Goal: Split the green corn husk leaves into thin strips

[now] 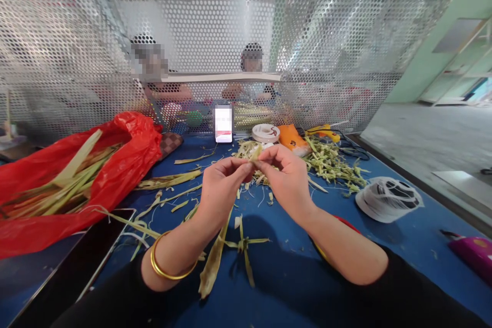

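Observation:
Both of my hands meet over the middle of the blue table, fingertips close together. My left hand (221, 184) pinches a small pale-green strip of dried husk (255, 152) from the left. From the other side my right hand (286, 177) grips the same strip between thumb and fingers. Below them on the table lies a cross-shaped knotted husk piece (243, 243), and beside it a long, brownish husk strip (211, 271). A heap of short husk pieces (246, 149) sits just behind my fingers, partly hidden by them.
A red plastic bag (130, 148) full of long husks stands at left, near a dark tablet-like panel (77, 266). Behind are a lit phone (223, 125), a tape roll (265, 133), a yellow glue gun (325, 132) and a perforated metal screen (215, 25). A white-wrapped bundle (386, 200) is right.

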The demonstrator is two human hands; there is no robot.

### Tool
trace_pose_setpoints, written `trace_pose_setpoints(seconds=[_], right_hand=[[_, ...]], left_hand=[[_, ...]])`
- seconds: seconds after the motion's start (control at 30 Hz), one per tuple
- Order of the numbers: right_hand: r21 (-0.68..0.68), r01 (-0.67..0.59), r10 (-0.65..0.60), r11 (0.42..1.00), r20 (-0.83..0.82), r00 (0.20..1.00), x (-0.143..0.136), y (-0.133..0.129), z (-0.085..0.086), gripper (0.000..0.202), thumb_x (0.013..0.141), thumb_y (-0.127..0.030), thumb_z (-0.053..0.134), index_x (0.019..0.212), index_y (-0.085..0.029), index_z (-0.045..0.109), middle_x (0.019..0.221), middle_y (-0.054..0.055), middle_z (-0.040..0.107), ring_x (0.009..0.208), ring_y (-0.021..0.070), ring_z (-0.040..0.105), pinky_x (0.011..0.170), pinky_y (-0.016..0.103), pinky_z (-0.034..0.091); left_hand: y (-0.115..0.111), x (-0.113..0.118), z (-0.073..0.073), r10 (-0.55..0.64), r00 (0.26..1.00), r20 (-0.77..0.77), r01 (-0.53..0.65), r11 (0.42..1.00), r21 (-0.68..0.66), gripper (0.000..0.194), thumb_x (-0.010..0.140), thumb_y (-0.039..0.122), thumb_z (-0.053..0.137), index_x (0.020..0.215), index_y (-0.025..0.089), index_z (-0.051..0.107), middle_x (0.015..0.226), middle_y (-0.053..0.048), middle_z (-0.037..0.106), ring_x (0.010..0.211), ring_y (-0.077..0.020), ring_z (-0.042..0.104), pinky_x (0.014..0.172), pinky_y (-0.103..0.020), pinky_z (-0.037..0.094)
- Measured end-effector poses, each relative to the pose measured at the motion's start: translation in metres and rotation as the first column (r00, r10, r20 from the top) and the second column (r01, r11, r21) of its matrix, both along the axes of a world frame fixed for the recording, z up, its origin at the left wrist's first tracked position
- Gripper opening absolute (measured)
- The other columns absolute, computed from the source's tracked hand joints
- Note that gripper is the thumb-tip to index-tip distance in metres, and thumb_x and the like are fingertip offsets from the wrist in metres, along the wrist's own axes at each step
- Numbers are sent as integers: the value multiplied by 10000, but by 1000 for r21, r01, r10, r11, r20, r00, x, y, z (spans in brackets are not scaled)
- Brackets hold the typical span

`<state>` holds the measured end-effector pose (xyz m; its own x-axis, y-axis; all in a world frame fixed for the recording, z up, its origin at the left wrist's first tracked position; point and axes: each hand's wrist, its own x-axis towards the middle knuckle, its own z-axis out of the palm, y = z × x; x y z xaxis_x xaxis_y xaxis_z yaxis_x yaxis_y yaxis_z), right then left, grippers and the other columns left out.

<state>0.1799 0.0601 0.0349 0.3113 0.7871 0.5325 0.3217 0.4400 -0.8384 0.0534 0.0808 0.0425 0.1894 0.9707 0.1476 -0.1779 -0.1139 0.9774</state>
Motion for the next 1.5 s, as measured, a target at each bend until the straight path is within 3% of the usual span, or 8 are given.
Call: trace_pose_setpoints(seconds=[0.13, 0.33, 0.57, 0.8, 1.0, 1.2, 1.4, 1.5], right_hand=[[65, -43, 38, 997, 73, 997, 1, 0, 1, 78, 777, -137, 637, 731, -188, 602, 646, -37, 595, 591, 104, 546, 575, 228, 448], [244, -73, -17, 967, 346, 938, 6, 0, -2, 84, 840, -139, 596, 837, -210, 642, 822, 11, 666, 772, 143, 613, 724, 274, 484], [245, -74, -27, 967, 384, 923, 8, 1, -4, 118, 852, -126, 571, 829, -218, 641, 815, 15, 660, 773, 149, 619, 725, 289, 493], [241, -137, 44, 961, 356, 934, 7, 2, -1, 119, 847, -129, 578, 811, -218, 649, 874, 31, 647, 831, 156, 626, 751, 294, 500], [149, -8, -35, 989, 287, 957, 0, -3, -2, 64, 812, -143, 621, 772, -192, 633, 744, 9, 657, 706, 143, 603, 665, 277, 470], [20, 7, -11, 1000, 168, 986, -7, -7, 2, 61, 789, -167, 622, 741, -189, 592, 679, -14, 639, 617, 120, 577, 606, 248, 457], [-71, -32, 35, 997, 53, 998, -2, -3, 5, 155, 765, -176, 619, 906, -189, 557, 703, -7, 639, 617, 130, 582, 563, 246, 448], [-74, -41, 44, 996, 39, 998, 2, 1, 3, 150, 762, -171, 623, 890, -191, 547, 689, -13, 625, 602, 129, 583, 568, 249, 455]], left_hand=[[1, 0, 2, 12, 997, 72, -5, 995, -97, 144, 658, 277, 733, 635, 145, 681, 574, 11, 619, 518, -84, 549, 552, -214, 468], [-3, 0, 9, 25, 982, 187, 26, 964, -265, 129, 604, 231, 721, 571, 129, 648, 547, 21, 575, 506, -84, 526, 541, -225, 487], [2, -6, 13, -77, 987, 140, 117, 943, -312, 113, 608, 211, 698, 674, 120, 694, 645, -24, 655, 605, -118, 596, 563, -220, 502], [3, -6, 11, -34, 994, 106, 64, 956, -286, 133, 608, 234, 730, 678, 130, 685, 618, -23, 664, 567, -117, 598, 547, -218, 486], [-3, 1, 1, 112, 975, 194, -86, 987, -139, 102, 624, 233, 737, 632, 146, 685, 589, 5, 642, 562, -85, 563, 595, -196, 471], [-6, 2, -4, 106, 969, 222, -90, 993, -82, 86, 629, 216, 736, 611, 152, 681, 603, 3, 649, 584, -97, 564, 600, -200, 460], [-4, 1, -5, 44, 992, 116, -39, 998, -41, 100, 690, 254, 721, 687, 157, 698, 656, -7, 667, 619, -108, 578, 628, -213, 471], [-2, 1, -4, 1, 997, 71, 3, 999, -55, 121, 678, 264, 733, 730, 158, 706, 682, -17, 683, 640, -127, 602, 622, -229, 486]])
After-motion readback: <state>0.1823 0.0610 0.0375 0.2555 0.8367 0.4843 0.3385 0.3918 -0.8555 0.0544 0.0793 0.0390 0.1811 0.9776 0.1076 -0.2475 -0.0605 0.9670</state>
